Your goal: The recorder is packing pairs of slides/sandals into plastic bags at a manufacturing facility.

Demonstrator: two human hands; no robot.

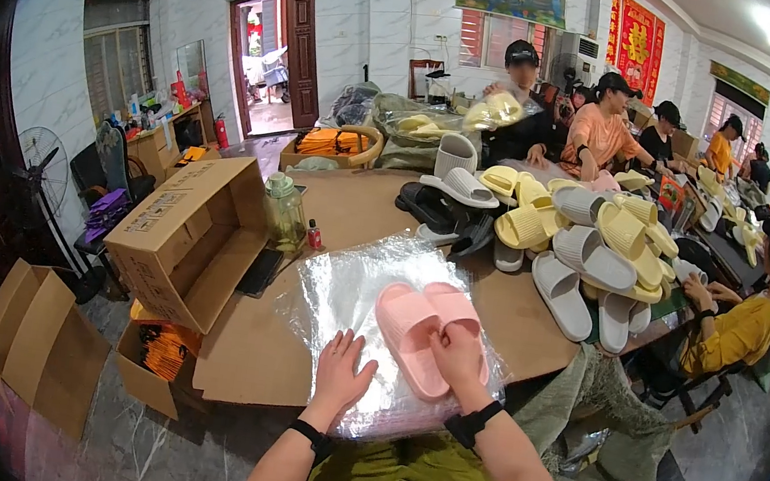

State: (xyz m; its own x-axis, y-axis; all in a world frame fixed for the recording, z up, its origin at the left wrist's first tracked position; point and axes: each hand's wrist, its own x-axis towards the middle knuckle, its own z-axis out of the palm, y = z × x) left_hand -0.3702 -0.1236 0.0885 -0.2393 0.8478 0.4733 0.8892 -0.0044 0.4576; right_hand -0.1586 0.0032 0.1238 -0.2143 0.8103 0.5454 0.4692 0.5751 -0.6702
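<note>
A pair of pink slide slippers (405, 326) lies side by side on a stack of clear plastic bags (341, 279) in front of me. My right hand (456, 352) is closed on the right slipper of the pair, its fingers at the inner edge near the strap. Flat on the shiny bags, just left of the slippers, rests my left hand (343, 371) with its fingers spread, holding nothing. Both wrists wear dark bands. Beyond the bags, to the right, rises a heap of grey slippers (561, 293) and yellow slippers (622, 228).
An open cardboard box (195, 240) stands on its side at the table's left, beside a green-tinted jar (284, 213) and a small red bottle (315, 234). A woven sack (595, 419) hangs at the near right edge. Several co-workers sit around the table, one holding bagged yellow slippers (496, 112).
</note>
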